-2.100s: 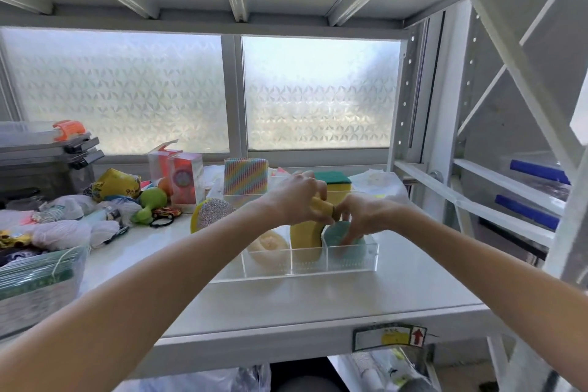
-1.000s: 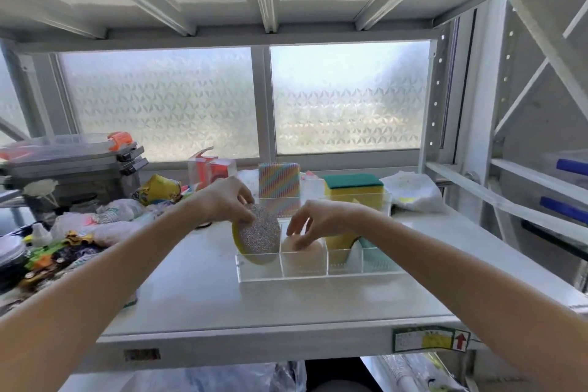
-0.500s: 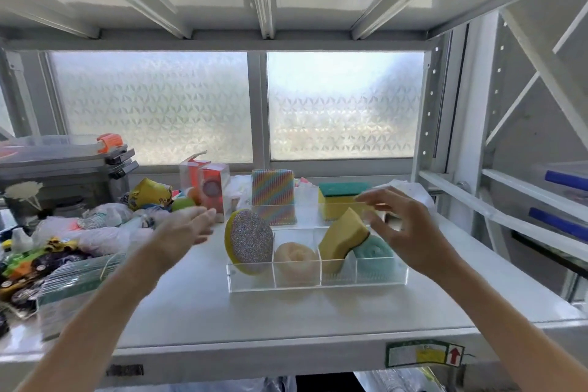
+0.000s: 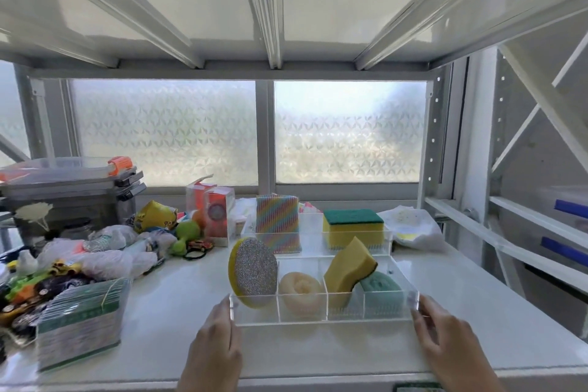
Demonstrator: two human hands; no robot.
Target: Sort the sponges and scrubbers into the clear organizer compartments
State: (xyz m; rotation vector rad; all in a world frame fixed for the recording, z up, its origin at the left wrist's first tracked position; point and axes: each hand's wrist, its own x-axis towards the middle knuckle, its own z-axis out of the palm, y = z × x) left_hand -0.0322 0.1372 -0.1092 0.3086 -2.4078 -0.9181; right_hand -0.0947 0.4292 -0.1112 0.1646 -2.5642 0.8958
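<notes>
White shelf [image 4: 461, 321] carries non-task clutter along its left edge: bundle of green-banded packets [image 4: 79, 321] at front left corner; heap of plastic bags and small toys [image 4: 105, 254] behind it; stacked lidded containers [image 4: 70, 188] at rear left. Orange cartons [image 4: 213, 213] stand at rear edge. Crumpled white cloth [image 4: 413, 226] lies rear right

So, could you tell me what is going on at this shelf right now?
A person has both hands on a clear organizer, the left hand at its left end and the right hand at its right. Its front row holds a glittery round scrubber, a cream puff, a yellow sponge and a green scrubber.
</notes>
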